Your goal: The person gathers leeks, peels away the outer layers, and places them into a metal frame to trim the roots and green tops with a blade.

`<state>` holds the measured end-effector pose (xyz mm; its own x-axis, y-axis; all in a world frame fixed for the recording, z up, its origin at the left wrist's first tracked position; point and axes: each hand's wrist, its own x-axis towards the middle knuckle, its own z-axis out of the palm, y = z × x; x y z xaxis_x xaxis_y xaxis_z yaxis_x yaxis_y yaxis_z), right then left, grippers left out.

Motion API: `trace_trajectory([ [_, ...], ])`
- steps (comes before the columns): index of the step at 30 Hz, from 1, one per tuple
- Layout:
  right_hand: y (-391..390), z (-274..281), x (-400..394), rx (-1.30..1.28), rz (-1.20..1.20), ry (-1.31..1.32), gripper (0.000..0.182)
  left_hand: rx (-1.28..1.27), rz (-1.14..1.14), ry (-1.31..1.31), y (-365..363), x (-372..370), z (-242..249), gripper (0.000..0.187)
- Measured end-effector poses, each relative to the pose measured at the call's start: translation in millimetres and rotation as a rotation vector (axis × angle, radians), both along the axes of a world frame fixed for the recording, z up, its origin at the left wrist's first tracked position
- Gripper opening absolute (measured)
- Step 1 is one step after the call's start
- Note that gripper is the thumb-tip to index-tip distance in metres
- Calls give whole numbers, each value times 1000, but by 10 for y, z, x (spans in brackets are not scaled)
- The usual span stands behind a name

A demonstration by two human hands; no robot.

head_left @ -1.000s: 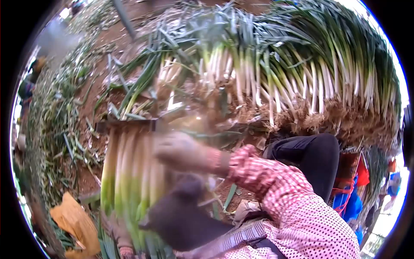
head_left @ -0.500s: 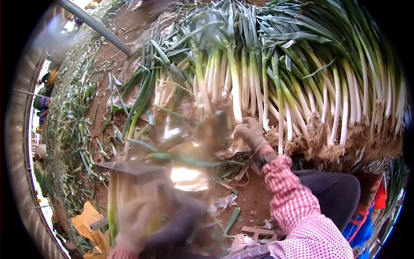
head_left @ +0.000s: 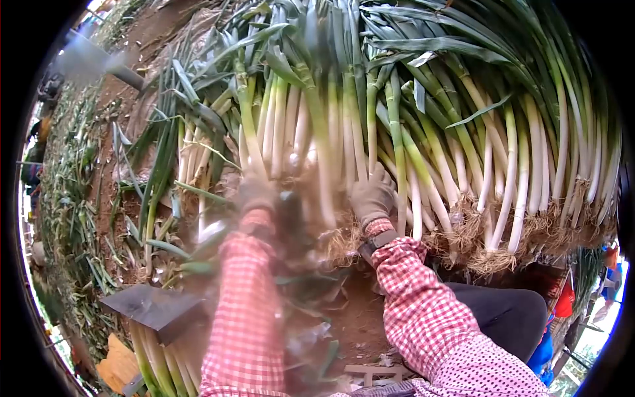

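Observation:
Long green onions (head_left: pixel 519 152) with white stems, green tops and root tufts lie side by side in a wide row. My right hand (head_left: pixel 372 200), in a grey-brown glove, is against the lower white stems mid-row, its fingers bent round some of them. My left hand (head_left: pixel 256 193), also gloved, reaches to the stem bases further left. Motion blur hides its fingers, so its grip does not show. Between my hands stand several green onions (head_left: pixel 324 165), slightly blurred, their roots hanging down.
A dark metal plate (head_left: pixel 155 308) sits at the lower left above another bundle of green onions (head_left: pixel 165 364). Loose leaf scraps (head_left: pixel 79 231) cover the ground on the left. A grey pole (head_left: pixel 116 69) slants in at upper left. My dark-trousered knee (head_left: pixel 496 317) is at the right.
My left hand has moved from the bundle at lower left up to the row's stem bases. My right hand stays at the row's lower stems. The view has shifted right.

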<state>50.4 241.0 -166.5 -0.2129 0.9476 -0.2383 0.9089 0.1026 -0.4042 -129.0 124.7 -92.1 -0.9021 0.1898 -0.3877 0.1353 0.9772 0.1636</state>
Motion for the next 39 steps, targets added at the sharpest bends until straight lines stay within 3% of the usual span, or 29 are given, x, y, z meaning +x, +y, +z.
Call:
trace_trajectory([
  [1, -72, -32, -93, 42, 13, -71, 71, 43, -25, -112, -7, -58, 133, 47],
  [2, 28, 132, -139, -74, 35, -127, 72, -7, -76, -93, -47, -161, 13, 39],
  [4, 231, 473, -235, -304, 97, -245, 75, 562, 206, -469, -355, -388, -268, 28],
  [5, 295, 398, -272, -274, 119, -290, 74, 847, 473, -724, -460, -364, -173, 27],
  [6, 306, 440, -309, -253, 141, -335, 74, 1037, 434, -892, -589, -340, -57, 26],
  [7, 341, 500, -316, -332, 126, -329, 78, 1070, 437, -856, -765, -244, 54, 23],
  [10, 132, 715, -126, -662, 63, 444, 76, 1019, 493, -639, -984, 448, 1083, 13],
  [12, -82, 872, 49, -944, 63, 1001, 68, 1075, 320, -781, -1590, 627, 528, 21],
  [13, -332, 955, 69, -890, 74, 1013, 66, 1089, 382, -847, -1779, 822, 161, 27],
  [14, -538, 966, 92, -804, 147, 845, 64, 1098, 446, -911, -1825, 1028, 110, 33],
  [15, -745, 971, 117, -720, 217, 675, 63, 1102, 500, -865, -1888, 1300, 55, 36],
  [16, -892, 809, 157, -590, 343, 323, 63, 1102, 560, -817, -1926, 1553, 131, 39],
  [18, -1347, 585, 388, -598, 544, 260, 62, 1244, 480, -1042, -2458, 1804, -545, 41],
  [19, -1544, 555, 588, -715, 564, 366, 62, 1257, 384, -1098, -2623, 1956, -682, 40],
  [20, -1719, 552, 782, -834, 575, 476, 61, 1269, 670, -1311, -2464, 2111, -145, 41],
  [21, -1852, 544, 925, -939, 616, 536, 55, 1234, 522, -1282, -2409, 2203, 174, 43],
  [24, -1968, 744, 1055, -1074, 913, 518, 47, 1079, 430, -1208, -2543, 2439, 373, 33],
  [25, -2032, 843, 1149, -1017, 918, 685, 42, 1033, 456, -1072, -2556, 2556, 439, 31],
  [28, -1956, 1244, 1126, -951, 1234, 467, 53, 1084, 669, -980, -2684, 2730, 707, 40],
  [30, -1800, 1610, 1140, -981, 1198, 355, 59, 1266, 683, -1017, -2485, 2739, 1508, 40],
  [31, -1644, 1596, 1137, -903, 1172, 466, 60, 1328, 691, -1372, -2826, 2560, 1401, 42],
  [33, -1077, 1543, 1033, -701, 1050, 642, 65, 1480, 868, -1267, -3158, 2664, 1803, 42],
  [34, -733, 1428, 1016, -498, 874, 562, 72, 1559, 946, -1208, -3324, 2716, 2004, 42],
  [36, -59, 1220, 1043, -157, 522, 156, 93, 1639, 1019, -1128, -3359, 2763, 2069, 41],
  [38, 244, 1068, 1048, -70, 316, -183, 118, 1672, 1006, -1107, -3272, 2799, 2049, 41],
  [39, 252, 949, 989, -15, 238, -246, 116, 1681, 974, -1103, -3216, 2814, 2036, 40],
])
